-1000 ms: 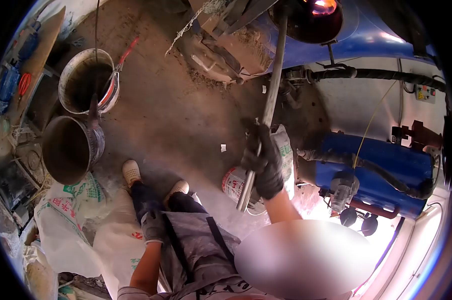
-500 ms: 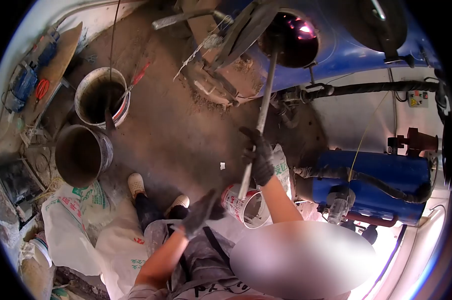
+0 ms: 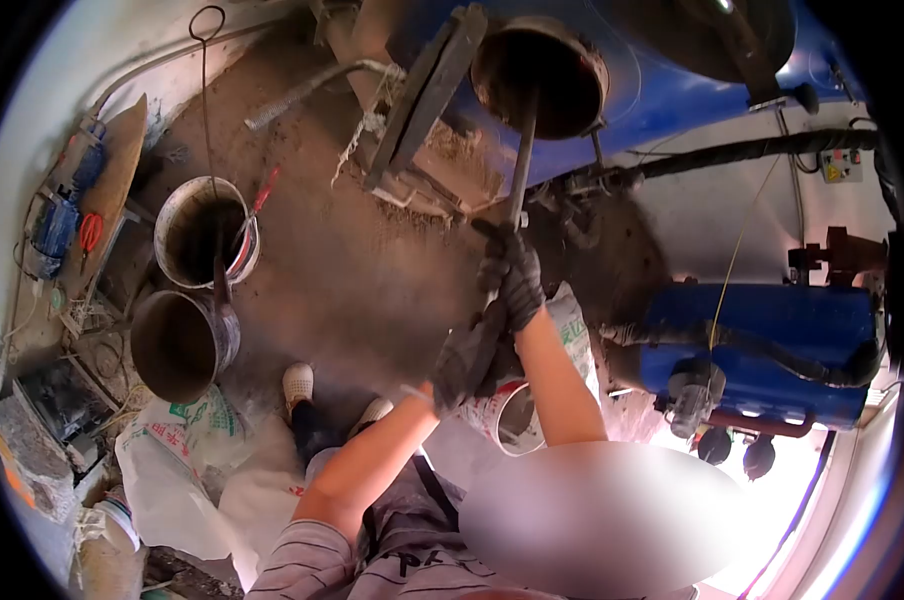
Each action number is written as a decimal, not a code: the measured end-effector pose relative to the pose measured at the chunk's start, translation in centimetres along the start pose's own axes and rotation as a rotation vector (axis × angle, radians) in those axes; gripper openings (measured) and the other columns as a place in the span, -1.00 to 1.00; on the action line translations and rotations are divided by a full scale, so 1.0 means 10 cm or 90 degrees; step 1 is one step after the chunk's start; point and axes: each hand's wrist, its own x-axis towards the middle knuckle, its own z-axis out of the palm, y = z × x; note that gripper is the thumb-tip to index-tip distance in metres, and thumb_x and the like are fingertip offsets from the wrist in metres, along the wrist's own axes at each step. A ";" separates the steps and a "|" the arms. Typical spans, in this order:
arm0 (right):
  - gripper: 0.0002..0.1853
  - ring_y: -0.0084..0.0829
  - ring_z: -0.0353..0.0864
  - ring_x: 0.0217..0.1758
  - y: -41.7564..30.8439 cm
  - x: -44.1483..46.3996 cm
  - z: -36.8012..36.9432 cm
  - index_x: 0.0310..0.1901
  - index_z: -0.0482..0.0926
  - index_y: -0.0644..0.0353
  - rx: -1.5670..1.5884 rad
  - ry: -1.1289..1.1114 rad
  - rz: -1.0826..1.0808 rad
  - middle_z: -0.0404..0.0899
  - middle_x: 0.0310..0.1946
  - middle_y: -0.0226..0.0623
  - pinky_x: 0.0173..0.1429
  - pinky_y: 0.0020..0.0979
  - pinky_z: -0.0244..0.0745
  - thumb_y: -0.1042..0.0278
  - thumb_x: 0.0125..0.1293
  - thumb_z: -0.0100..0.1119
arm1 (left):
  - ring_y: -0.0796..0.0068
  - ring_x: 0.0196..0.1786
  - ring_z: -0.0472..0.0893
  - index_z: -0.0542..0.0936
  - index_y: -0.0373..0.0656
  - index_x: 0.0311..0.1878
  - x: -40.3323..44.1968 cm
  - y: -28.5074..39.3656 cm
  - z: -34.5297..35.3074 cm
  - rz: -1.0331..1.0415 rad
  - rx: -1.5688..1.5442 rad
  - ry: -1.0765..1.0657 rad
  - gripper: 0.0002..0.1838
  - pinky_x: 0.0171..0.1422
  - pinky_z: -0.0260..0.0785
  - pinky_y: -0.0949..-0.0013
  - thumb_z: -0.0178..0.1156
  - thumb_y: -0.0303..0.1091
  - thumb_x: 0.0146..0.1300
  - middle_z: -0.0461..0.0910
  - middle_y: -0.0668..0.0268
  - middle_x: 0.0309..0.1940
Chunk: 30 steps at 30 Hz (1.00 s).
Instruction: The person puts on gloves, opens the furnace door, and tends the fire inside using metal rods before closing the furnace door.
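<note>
A long metal rod (image 3: 523, 165) runs from the round opening (image 3: 542, 80) of a blue vessel (image 3: 642, 60) down to my hands. My right hand (image 3: 512, 278), in a dark glove, wraps round the rod. Just below it, my left hand (image 3: 467, 362), also gloved, is closed at the rod's lower end. The rod's far end is hidden in the dark opening. Beneath my hands sits a white and red bucket (image 3: 520, 420), with a printed sack (image 3: 577, 345) beside it.
At the left stand a white bucket (image 3: 177, 215) with long-handled tools in it and a dark metal bucket (image 3: 167, 345). White sacks (image 3: 172, 490) lie near my feet. A blue tank (image 3: 772, 340) with hoses is at the right.
My left hand has come up from my lap to the rod and closed on it. The rod reaches less far below my right hand, and the glow in the opening is gone from view.
</note>
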 end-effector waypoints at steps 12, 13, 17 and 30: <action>-0.56 -0.67 0.14 -0.78 -0.20 -0.55 0.34 -0.09 0.48 0.24 -0.324 0.039 -0.175 0.21 -0.69 -0.60 -0.70 -0.58 0.11 -0.02 0.31 -0.08 | 0.54 -0.79 0.31 0.40 -0.11 -0.36 -0.48 0.75 0.21 -0.021 0.067 -0.003 -0.53 -0.76 0.14 0.45 -0.19 0.15 0.28 0.36 0.39 -0.76; -0.57 -0.67 0.14 -0.78 -0.41 -0.33 0.36 -0.12 0.48 0.26 -0.215 0.034 -0.110 0.22 -0.69 -0.59 -0.70 -0.58 0.12 0.00 0.31 -0.07 | 0.57 -0.74 0.33 0.42 -0.08 -0.40 -0.20 0.78 0.16 -0.054 -0.044 -0.096 -0.50 -0.71 0.16 0.46 -0.22 0.18 0.28 0.38 0.43 -0.71; -0.58 -0.69 0.16 -0.77 -0.71 0.13 0.13 -0.08 0.43 0.31 -0.010 -0.069 -0.043 0.26 -0.66 -0.56 -0.71 -0.59 0.11 0.04 0.32 -0.07 | 0.60 -0.67 0.39 0.51 -0.10 -0.38 0.23 0.64 0.12 -0.129 -0.133 -0.239 -0.45 -0.66 0.22 0.44 -0.26 0.16 0.31 0.46 0.42 -0.63; -0.85 -0.65 0.31 -0.65 -1.81 0.96 0.63 -0.47 0.38 0.00 -0.059 -0.025 -0.193 0.31 -0.66 -0.53 -0.63 -0.62 0.18 0.28 0.27 -0.07 | 0.56 -0.74 0.33 0.47 -0.17 -0.42 1.33 1.60 0.28 0.012 -0.210 -0.164 -0.45 -0.65 0.18 0.47 -0.13 0.20 0.26 0.40 0.37 -0.73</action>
